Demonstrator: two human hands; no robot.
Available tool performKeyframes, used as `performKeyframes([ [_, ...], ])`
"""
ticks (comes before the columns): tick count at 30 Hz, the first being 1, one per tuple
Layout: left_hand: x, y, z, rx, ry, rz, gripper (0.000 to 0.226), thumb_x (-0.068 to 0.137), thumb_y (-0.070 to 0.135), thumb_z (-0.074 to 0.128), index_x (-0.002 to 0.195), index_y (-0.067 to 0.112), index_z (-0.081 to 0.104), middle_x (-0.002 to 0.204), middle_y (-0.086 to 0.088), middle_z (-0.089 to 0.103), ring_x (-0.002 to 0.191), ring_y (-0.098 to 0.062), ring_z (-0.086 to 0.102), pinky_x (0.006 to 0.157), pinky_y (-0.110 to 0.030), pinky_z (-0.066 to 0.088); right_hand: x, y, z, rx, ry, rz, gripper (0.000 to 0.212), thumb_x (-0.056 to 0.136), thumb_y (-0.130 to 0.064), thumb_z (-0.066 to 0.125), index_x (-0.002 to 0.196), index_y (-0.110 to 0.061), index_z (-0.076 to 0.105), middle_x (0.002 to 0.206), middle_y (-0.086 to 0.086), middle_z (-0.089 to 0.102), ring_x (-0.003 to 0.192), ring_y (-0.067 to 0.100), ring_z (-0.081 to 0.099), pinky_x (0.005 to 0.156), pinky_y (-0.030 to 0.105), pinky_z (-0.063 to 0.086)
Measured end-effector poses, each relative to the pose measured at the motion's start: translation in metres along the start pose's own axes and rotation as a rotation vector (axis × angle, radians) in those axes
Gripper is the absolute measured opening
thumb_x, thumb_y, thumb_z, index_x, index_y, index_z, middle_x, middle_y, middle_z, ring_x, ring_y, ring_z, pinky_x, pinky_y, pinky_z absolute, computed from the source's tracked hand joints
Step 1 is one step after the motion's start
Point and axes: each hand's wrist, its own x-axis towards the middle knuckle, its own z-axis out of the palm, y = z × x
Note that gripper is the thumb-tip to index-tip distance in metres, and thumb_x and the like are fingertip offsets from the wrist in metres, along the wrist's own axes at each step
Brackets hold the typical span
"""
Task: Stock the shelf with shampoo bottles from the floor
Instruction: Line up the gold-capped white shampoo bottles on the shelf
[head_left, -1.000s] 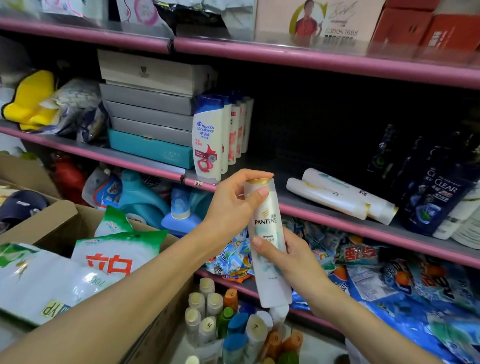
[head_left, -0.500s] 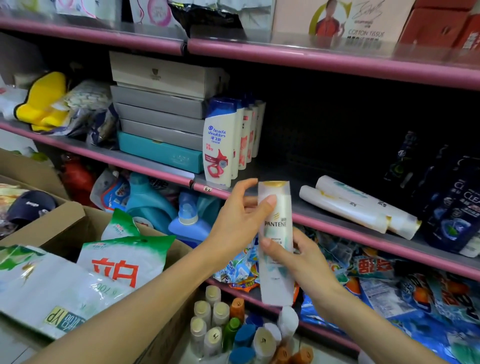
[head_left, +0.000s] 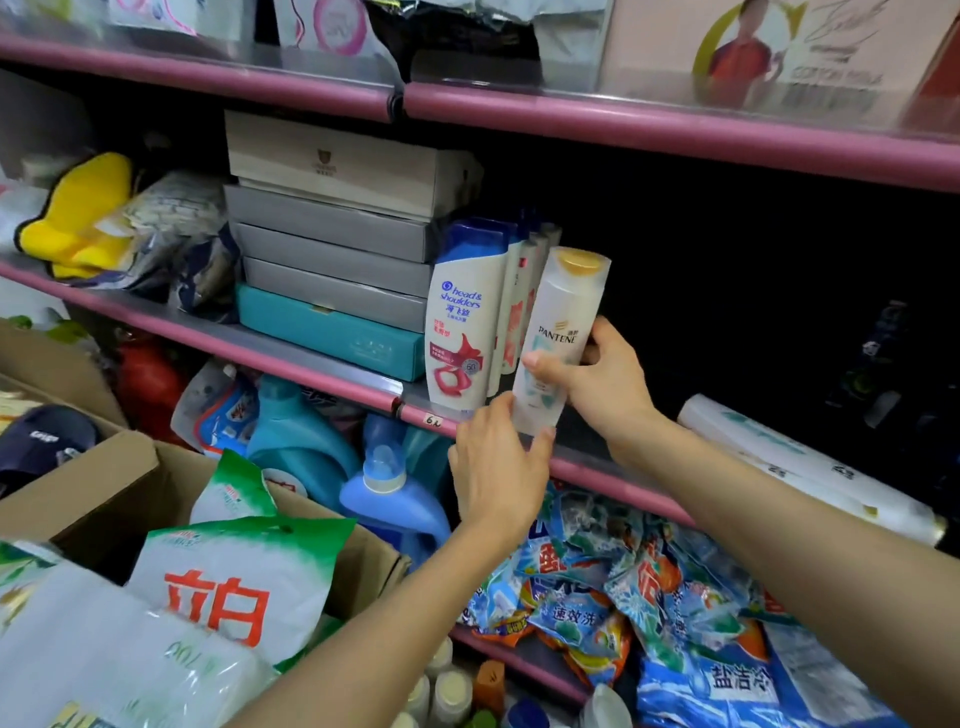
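A white Pantene shampoo bottle (head_left: 560, 322) with a gold cap stands tilted at the front of the middle shelf (head_left: 322, 366), right beside a row of Head & Shoulders bottles (head_left: 465, 317). My right hand (head_left: 597, 376) grips its middle from the right. My left hand (head_left: 496, 467) holds its base from below, thumb and fingers around the bottom. More shampoo bottles (head_left: 452, 691) stand on the floor at the lower middle, mostly hidden by my left arm.
Stacked grey and teal boxes (head_left: 332, 249) fill the shelf left of the bottles. Two white bottles (head_left: 789, 467) lie flat on the shelf at the right, dark bottles (head_left: 883, 364) behind. A cardboard box (head_left: 104, 483) of detergent bags stands lower left. Detergent packs (head_left: 623, 587) crowd the lower shelf.
Both hands have lifted the Pantene bottle up and onto the middle shelf next to the Head & Shoulders row. My left hand slid from its cap down to its base.
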Motion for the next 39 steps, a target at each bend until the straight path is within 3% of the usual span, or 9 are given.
performKeyframes([
  [4,0.017,-0.003,0.019,0.034,0.047,-0.148,0.059,0.079,0.050,0.064,0.129,0.023,0.045,0.132,0.000,0.050,0.123,-0.027,0.034,0.099,-0.041,0.030,0.013,0.016,0.018,-0.039,0.046,0.012,0.039,0.070,-0.031,0.083,0.098,-0.032,0.056,0.095,-0.013,0.069,0.087,0.002,0.067,0.073,0.024,0.056],
  [9,0.020,-0.011,0.035,0.091,0.157,-0.191,0.055,0.075,0.052,0.065,0.118,0.023,0.047,0.126,0.003,0.052,0.119,-0.023,0.032,0.093,-0.039,0.028,0.017,0.026,0.025,-0.120,0.064,0.044,0.038,0.066,-0.042,0.082,0.093,-0.033,0.058,0.091,-0.009,0.072,0.084,0.008,0.069,0.077,0.035,0.059],
  [12,0.023,-0.011,0.038,0.109,0.225,-0.207,0.052,0.072,0.051,0.067,0.111,0.022,0.049,0.119,0.002,0.055,0.117,-0.023,0.034,0.089,-0.037,0.026,0.015,0.026,0.026,-0.154,0.053,0.032,0.044,0.067,-0.045,0.081,0.102,-0.029,0.061,0.097,-0.009,0.072,0.088,0.009,0.069,0.079,0.039,0.059],
  [17,0.028,-0.011,0.039,0.123,0.269,-0.217,0.045,0.071,0.048,0.066,0.103,0.021,0.051,0.110,0.000,0.057,0.112,-0.023,0.037,0.085,-0.035,0.024,0.012,0.024,0.028,-0.159,0.053,0.024,0.045,0.070,-0.040,0.081,0.109,-0.025,0.062,0.103,-0.007,0.072,0.092,0.008,0.068,0.082,0.039,0.058],
  [29,0.028,-0.011,0.038,0.119,0.275,-0.226,0.045,0.073,0.040,0.066,0.108,0.018,0.047,0.114,-0.003,0.056,0.112,-0.025,0.040,0.086,-0.037,0.028,0.013,0.025,0.029,-0.159,0.039,0.037,0.044,0.069,-0.038,0.082,0.104,-0.023,0.061,0.101,-0.007,0.071,0.089,0.007,0.068,0.078,0.034,0.059],
  [32,0.019,-0.006,0.034,0.037,0.324,-0.190,0.061,0.069,0.046,0.072,0.114,0.017,0.042,0.117,-0.002,0.052,0.114,-0.024,0.043,0.087,-0.037,0.032,0.011,0.022,0.022,-0.177,-0.002,0.045,0.049,0.069,-0.038,0.083,0.106,-0.025,0.053,0.101,-0.006,0.070,0.085,0.002,0.066,0.069,0.022,0.055],
  [35,0.003,0.003,0.033,-0.103,0.343,-0.078,0.058,0.070,0.040,0.073,0.113,0.017,0.041,0.114,0.000,0.048,0.111,-0.021,0.044,0.085,-0.036,0.033,0.002,0.020,0.007,-0.205,-0.005,0.065,0.066,0.070,-0.044,0.080,0.123,-0.020,0.048,0.101,-0.009,0.064,0.090,0.004,0.064,0.068,0.017,0.048],
  [39,-0.018,0.026,0.039,-0.221,0.215,0.103,0.042,0.076,0.029,0.069,0.107,0.016,0.045,0.110,-0.001,0.046,0.105,-0.022,0.045,0.088,-0.036,0.039,-0.019,0.017,-0.029,-0.306,-0.007,0.074,0.070,0.077,-0.046,0.075,0.132,-0.016,0.045,0.116,0.001,0.059,0.105,0.014,0.060,0.087,0.030,0.051],
])
